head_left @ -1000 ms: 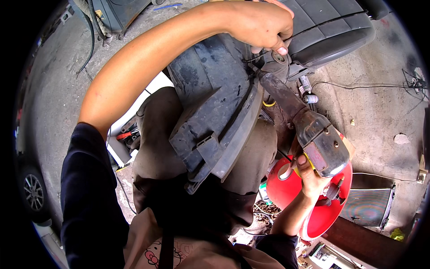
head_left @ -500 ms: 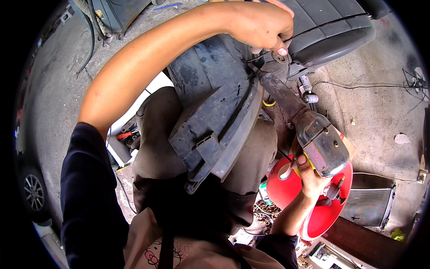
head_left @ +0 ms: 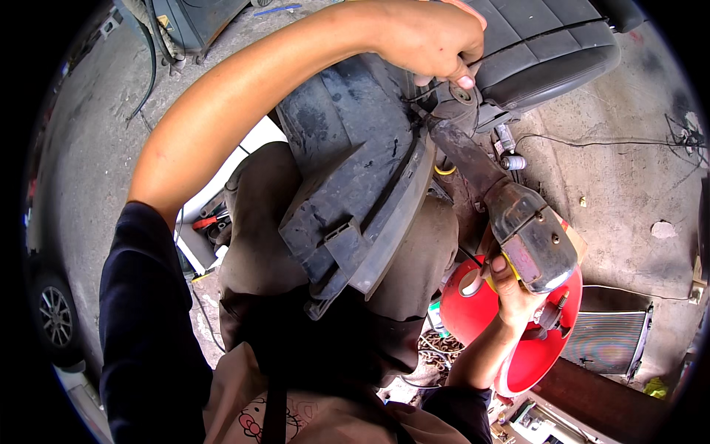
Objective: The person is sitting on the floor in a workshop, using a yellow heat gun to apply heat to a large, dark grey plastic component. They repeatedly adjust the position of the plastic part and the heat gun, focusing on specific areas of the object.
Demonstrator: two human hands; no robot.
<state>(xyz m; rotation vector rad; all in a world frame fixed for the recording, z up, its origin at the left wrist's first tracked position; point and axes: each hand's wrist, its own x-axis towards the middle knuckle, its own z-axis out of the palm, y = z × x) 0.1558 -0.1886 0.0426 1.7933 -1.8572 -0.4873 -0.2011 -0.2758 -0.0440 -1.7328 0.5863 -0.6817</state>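
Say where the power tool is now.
The power tool is right of centre in the head view, slanting from the left hand at its top to the right hand near the red container.

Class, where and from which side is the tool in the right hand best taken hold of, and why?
Probably grip the tool by its neck, from the person's right: it is slimmer than the boxy rear, where the right hand sits, and the dark panel lies close on the left.
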